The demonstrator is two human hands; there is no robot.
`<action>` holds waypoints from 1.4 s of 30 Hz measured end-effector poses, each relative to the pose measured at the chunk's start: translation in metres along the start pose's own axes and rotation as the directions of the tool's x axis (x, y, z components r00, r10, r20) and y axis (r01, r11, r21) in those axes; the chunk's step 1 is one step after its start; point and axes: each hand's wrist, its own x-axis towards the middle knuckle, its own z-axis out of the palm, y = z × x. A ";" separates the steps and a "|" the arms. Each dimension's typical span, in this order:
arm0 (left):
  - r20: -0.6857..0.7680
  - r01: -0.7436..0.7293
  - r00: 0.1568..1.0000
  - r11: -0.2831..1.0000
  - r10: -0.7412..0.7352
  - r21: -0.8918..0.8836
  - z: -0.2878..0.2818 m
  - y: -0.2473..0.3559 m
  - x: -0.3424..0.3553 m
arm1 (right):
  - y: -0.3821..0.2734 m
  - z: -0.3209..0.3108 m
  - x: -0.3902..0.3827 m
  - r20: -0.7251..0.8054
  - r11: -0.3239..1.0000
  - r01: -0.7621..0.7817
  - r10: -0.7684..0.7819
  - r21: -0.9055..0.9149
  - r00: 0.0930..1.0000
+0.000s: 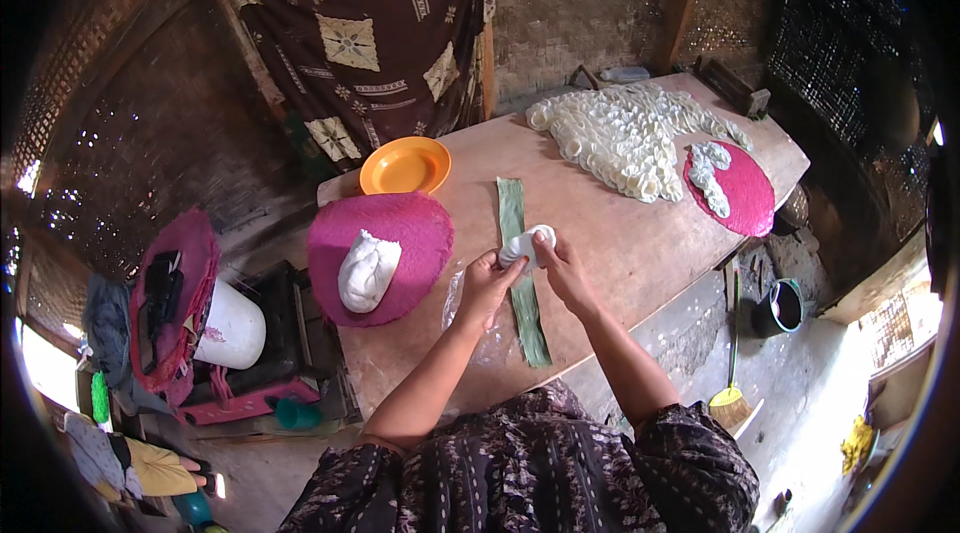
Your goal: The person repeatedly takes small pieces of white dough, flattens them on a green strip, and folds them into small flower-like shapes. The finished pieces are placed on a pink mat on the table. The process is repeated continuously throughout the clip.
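Between my two hands, a small lump of white dough [527, 243] is held just over the table [620, 273]. My left hand [485, 285] closes on its left side, and my right hand [562, 271] grips its right side with the thumb on top. Beneath the dough, a long green leaf strip [528, 325] lies on the table. To the left, a bigger mass of white dough [368, 273] rests on a round magenta mat [425, 233]. Many white coiled dough pieces [625, 143] cover the far right of the table.
A second magenta mat [745, 198] at the right edge carries several dough pieces. An orange bowl [405, 168] sits at the back left. Clear plastic [490, 348] lies by my left forearm. Off the table are a white bucket [235, 328], a broom [730, 398] and a dark bucket [778, 310].
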 end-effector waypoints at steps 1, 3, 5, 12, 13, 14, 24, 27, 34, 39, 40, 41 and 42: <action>-0.031 -0.048 0.998 0.986 0.054 0.158 -0.001 -0.004 -0.001 | 0.011 -0.002 0.000 0.006 1.000 0.023 -0.023 -0.010 1.000; -0.074 -0.064 0.991 0.891 0.108 0.450 -0.005 -0.012 -0.003 | 0.035 -0.003 0.007 -0.147 0.994 -0.012 -0.005 -0.110 0.989; -0.089 -0.102 0.983 0.877 0.162 0.469 -0.009 -0.017 -0.006 | 0.056 -0.016 0.014 -0.355 0.920 -0.190 0.060 -0.344 0.933; -0.167 -0.140 0.982 0.940 0.090 -0.312 -0.007 -0.014 -0.008 | 0.058 -0.023 -0.008 -0.094 0.908 -0.331 0.365 0.258 0.926; -0.166 -0.152 0.981 0.940 0.105 -0.305 -0.004 -0.015 -0.008 | 0.051 -0.020 -0.012 -0.067 0.844 -0.385 0.438 0.374 0.896; -0.164 -0.160 0.980 0.941 0.115 -0.298 0.000 -0.017 -0.011 | 0.043 -0.016 -0.020 0.152 0.661 -0.472 0.482 0.584 0.863; -0.081 -0.211 0.971 0.964 0.226 0.161 0.024 -0.034 -0.036 | -0.001 -0.010 -0.065 -0.082 0.850 -0.187 0.259 0.493 0.962; 0.069 -0.141 0.990 0.947 0.127 0.289 0.033 -0.029 -0.043 | -0.023 -0.017 -0.082 -0.201 0.955 0.032 -0.095 -0.296 0.975; 0.249 -0.226 0.961 0.861 0.120 0.456 0.064 -0.001 -0.055 | -0.079 -0.056 -0.103 0.261 0.390 0.467 -0.475 -0.793 0.840; 0.424 -0.517 0.850 0.648 0.312 0.559 0.086 -0.007 -0.042 | -0.086 -0.087 -0.098 0.192 0.659 0.383 -0.346 -0.648 0.919; 0.349 -0.410 0.899 0.789 0.265 0.458 0.095 -0.015 -0.040 | -0.085 -0.095 -0.096 0.138 0.723 0.282 -0.253 -0.631 0.957; 0.302 -0.311 0.928 0.899 0.218 0.308 0.104 -0.023 -0.036 | -0.083 -0.104 -0.093 0.088 0.774 0.177 -0.155 -0.608 0.984; 0.332 -0.191 0.938 0.952 0.105 0.239 0.109 -0.029 -0.029 | -0.082 -0.114 -0.090 0.041 0.814 0.068 -0.054 -0.578 0.998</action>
